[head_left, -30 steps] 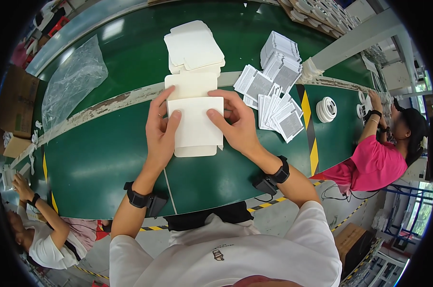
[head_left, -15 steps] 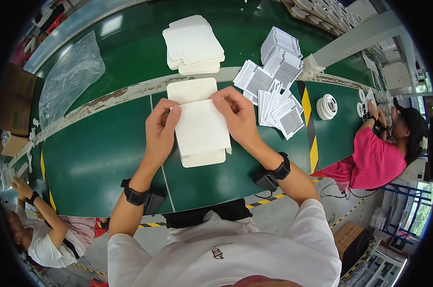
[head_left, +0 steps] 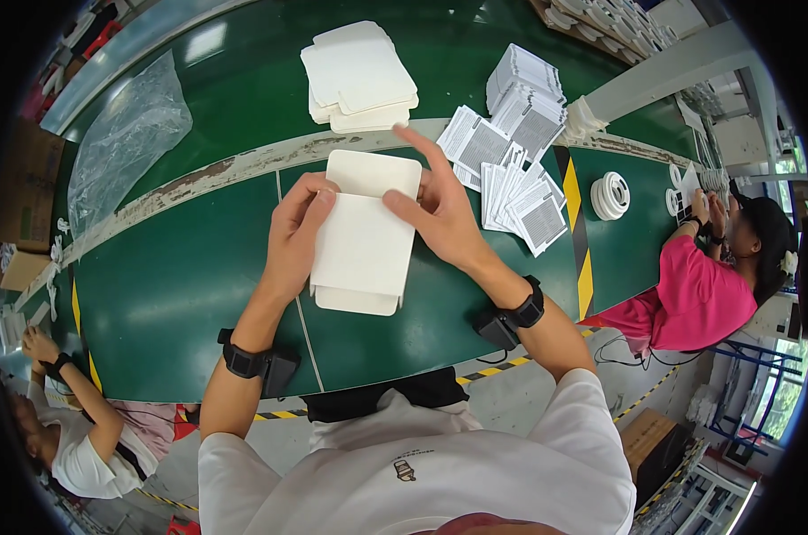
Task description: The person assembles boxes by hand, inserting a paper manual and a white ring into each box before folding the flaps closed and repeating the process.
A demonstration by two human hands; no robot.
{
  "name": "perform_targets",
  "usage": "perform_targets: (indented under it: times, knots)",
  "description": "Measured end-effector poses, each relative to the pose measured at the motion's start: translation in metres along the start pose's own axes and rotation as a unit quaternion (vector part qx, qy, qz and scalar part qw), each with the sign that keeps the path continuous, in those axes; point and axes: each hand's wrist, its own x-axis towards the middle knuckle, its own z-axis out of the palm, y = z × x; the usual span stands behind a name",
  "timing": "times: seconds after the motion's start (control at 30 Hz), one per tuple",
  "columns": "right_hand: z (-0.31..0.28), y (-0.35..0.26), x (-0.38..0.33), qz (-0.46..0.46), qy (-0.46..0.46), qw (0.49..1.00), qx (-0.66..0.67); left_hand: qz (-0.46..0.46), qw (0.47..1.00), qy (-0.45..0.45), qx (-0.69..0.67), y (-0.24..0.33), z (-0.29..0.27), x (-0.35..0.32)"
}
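So the green surface (head_left: pixel 181 294) has plenty left on it: printed leaflets (head_left: pixel 536 125) are heaped and fanned out toward its right end, none visibly in a box, and the stack of flat cartons (head_left: pixel 359 76) sits over by the far edge, unopened as far as I can see. Only one white carton (head_left: pixel 361 241) is being handled, midway along the near edge, between the person's hands. I'd call it partly made up at best: the main panel looks folded round, but the far flap (head_left: pixel 373 174) and near flap (head_left: pixel 359 300) both stick out, so neither end is closed. Left hand (head_left: pixel 297 218) has the carton's left side pinched, thumb on top, fingers curled at the edge. Right hand (head_left: pixel 449 218) has its thumb on the face and index finger stretched out past the carton; the other fingers are mostly behind the edge, so can't tell if that's a grip or just a touch. Also hidden: the carton's underside and inside, and whether it rests on anything. Leaflet print's too small to make out.
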Motion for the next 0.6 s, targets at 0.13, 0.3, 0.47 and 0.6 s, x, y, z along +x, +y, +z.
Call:
perform_targets:
  times: [0.13, 0.3, 0.47, 0.6]
  knots:
    - [-0.011, -0.002, 0.004, 0.012, -0.05, 0.995, -0.087, -0.012, 0.998, 0.057, 0.025, 0.018, 0.021, 0.003]
    - [-0.015, 0.005, 0.011, -0.065, 0.075, 0.992, -0.076, 0.148, 0.958, 0.214, 0.12, 0.016, 0.014, 0.0]
    - [-0.014, 0.003, 0.011, -0.099, 0.164, 0.979, -0.076, 0.005, 0.973, 0.192, 0.127, 0.021, 0.018, -0.007]
    - [-0.014, -0.001, 0.006, -0.121, 0.214, 0.964, -0.099, -0.074, 0.972, 0.155, 0.158, 0.031, 0.001, -0.012]
